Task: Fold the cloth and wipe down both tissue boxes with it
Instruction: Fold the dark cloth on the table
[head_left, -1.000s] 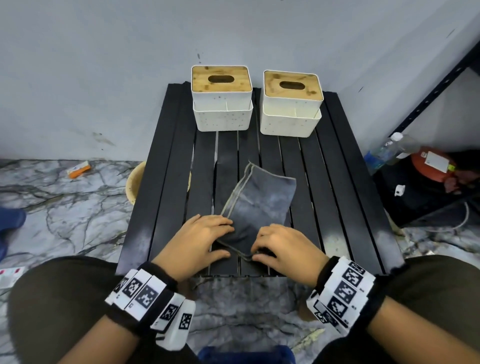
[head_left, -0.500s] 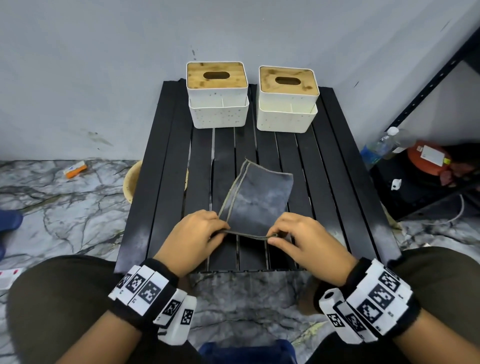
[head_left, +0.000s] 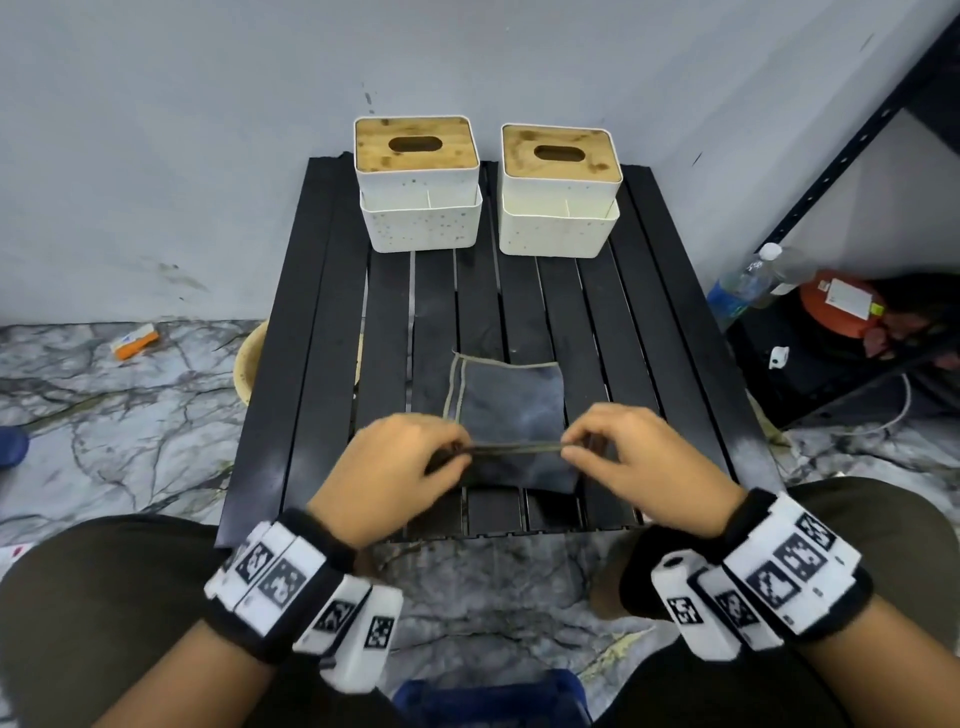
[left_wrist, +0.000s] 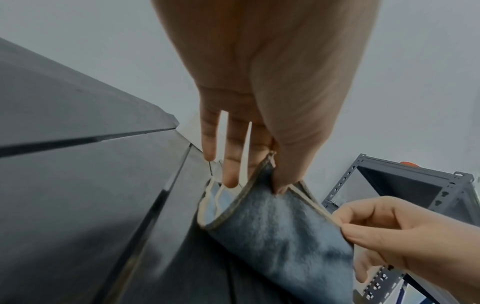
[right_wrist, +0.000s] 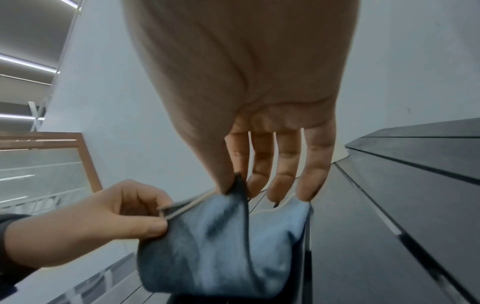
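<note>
Mid-fold | your left hand (head_left: 402, 457) and right hand (head_left: 623, 452) each pinch a near corner of the grey-blue cloth (head_left: 511, 400), lifted over the black slatted table (head_left: 322, 312) | both tissue boxes (head_left: 418, 182) (head_left: 561, 189) at the far edge, apparently not yet wiped.

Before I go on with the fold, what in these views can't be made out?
- Head view: left hand is motion-blurred; its fingertips on the cloth are unclear.
- Both tissue boxes: rear sides face away, slots too dark to see inside.
- Wrist views: boxes hidden behind the hands.
</note>
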